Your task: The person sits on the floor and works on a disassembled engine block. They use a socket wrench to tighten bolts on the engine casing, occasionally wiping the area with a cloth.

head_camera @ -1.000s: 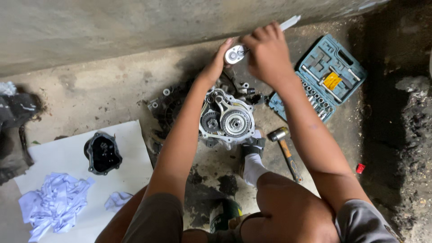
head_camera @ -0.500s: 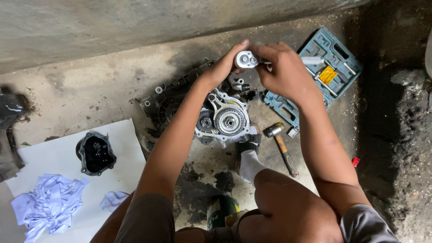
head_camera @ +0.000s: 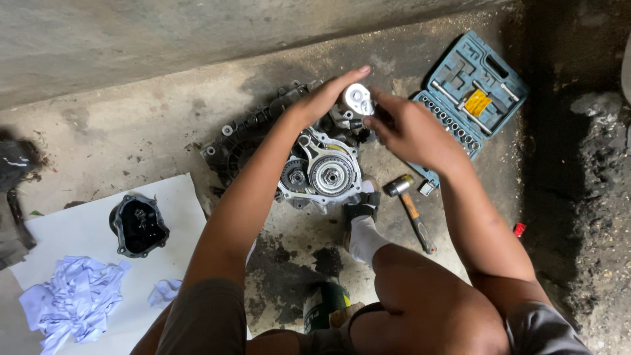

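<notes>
Silver metal part (head_camera: 358,100), small and roundish with holes in its face, sits pinched between both hands just above the engine case (head_camera: 315,172). I see the left hand (head_camera: 327,96) with fingers stretched out nearly flat, thumb side touching the part's left edge, not curled round it. Right hand (head_camera: 409,131) is half closed, fingertips (head_camera: 374,121) bunched on the part's right and lower edge, gripping it. Engine case lies on the concrete floor (head_camera: 131,131), gears and a round clutch hub facing up. A white-socked foot (head_camera: 363,230) presses at the case's lower right edge. Hammer (head_camera: 411,210) lies just right of the case; open blue socket set box (head_camera: 470,98) further right, up. White paper sheet (head_camera: 79,230) well left of the case carries a black cover (head_camera: 138,225) and crumpled white rag (head_camera: 72,299). Green can (head_camera: 325,304) below the case
</notes>
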